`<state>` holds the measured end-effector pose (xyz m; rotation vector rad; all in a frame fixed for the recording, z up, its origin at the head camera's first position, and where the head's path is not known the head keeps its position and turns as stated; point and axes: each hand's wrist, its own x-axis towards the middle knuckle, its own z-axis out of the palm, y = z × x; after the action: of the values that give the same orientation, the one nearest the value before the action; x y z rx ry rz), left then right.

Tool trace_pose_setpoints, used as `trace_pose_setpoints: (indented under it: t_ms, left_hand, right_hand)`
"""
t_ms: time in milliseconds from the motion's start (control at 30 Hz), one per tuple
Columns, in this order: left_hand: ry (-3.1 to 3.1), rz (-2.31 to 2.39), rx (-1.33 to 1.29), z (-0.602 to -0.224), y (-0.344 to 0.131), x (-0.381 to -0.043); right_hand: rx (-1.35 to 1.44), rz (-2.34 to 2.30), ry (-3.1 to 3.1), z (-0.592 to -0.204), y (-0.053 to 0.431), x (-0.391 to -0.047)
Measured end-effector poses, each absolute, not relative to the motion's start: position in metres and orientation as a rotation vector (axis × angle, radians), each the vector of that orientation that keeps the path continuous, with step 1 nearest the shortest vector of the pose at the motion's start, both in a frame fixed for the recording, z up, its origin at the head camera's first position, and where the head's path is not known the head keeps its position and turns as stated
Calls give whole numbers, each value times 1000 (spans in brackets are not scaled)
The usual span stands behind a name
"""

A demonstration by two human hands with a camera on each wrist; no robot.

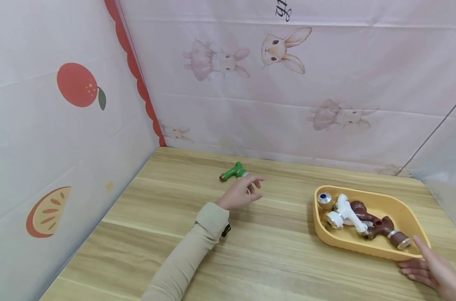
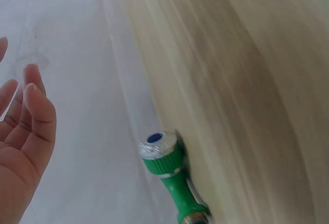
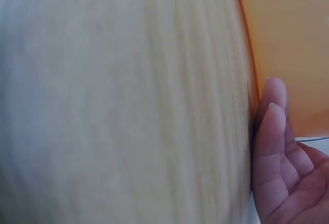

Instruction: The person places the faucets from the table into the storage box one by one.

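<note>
A green plastic tap (image 1: 234, 170) with a silver, blue-centred cap lies on the wooden table near the back wall. My left hand (image 1: 243, 193) hovers just in front of it, fingers loosely bent and holding nothing. In the left wrist view the tap (image 2: 172, 170) lies apart from the left hand (image 2: 23, 142). At the right, my right hand (image 1: 433, 267) grips the near right corner of a yellow tray (image 1: 357, 247), thumb at the rim and fingers against the outer wall. Inside the tray lie a white tap (image 1: 344, 212) and brown taps (image 1: 380, 225), partly overlapping.
A silver cap with a blue centre (image 1: 324, 198) shows in the tray's back left corner. Behind the wooden table (image 1: 273, 251) hangs a rabbit-printed cloth wall (image 1: 228, 113). Another cloth wall (image 1: 62, 138) with fruit prints borders the left side.
</note>
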<state>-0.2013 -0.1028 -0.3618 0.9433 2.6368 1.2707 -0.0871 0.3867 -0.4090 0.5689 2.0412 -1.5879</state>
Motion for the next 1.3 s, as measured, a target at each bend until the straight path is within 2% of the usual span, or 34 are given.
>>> trace_pose_setpoints:
  t_ms: [433,867,1300]
  left_hand:
    - [2660,1361,864,-370,-117,-211]
    - [2708,1530,566,-370,-128,-225]
    - [2731,1478,397,-371,-140,-248]
  right_hand:
    - [545,-1574,2042,-407,389,-86]
    - [544,-1562,2033,-405,393,-84]
    - [558,-1566,2017,-400,387,-76]
